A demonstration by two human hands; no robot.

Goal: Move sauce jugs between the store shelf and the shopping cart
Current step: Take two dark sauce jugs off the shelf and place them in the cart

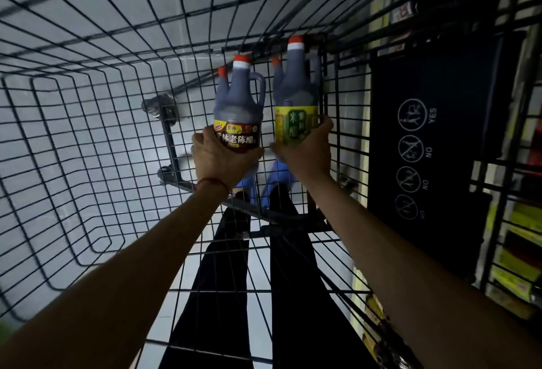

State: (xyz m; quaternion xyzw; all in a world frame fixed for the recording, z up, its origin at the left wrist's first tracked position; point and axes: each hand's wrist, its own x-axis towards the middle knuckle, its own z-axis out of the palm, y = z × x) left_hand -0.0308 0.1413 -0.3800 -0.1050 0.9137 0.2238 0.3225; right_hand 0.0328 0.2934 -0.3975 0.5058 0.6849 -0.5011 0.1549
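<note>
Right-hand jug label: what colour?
Yellow with a green panel, on the jug the right hand holds; head view.

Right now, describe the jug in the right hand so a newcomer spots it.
Look into the black wire shopping cart, toward the end beside the black sign panel. Two dark, red-capped jugs are held there side by side; the target jug is in the right hand, nearer the panel. Its label is yellow-green, whereas the left hand holds the red-labelled jug.
</note>
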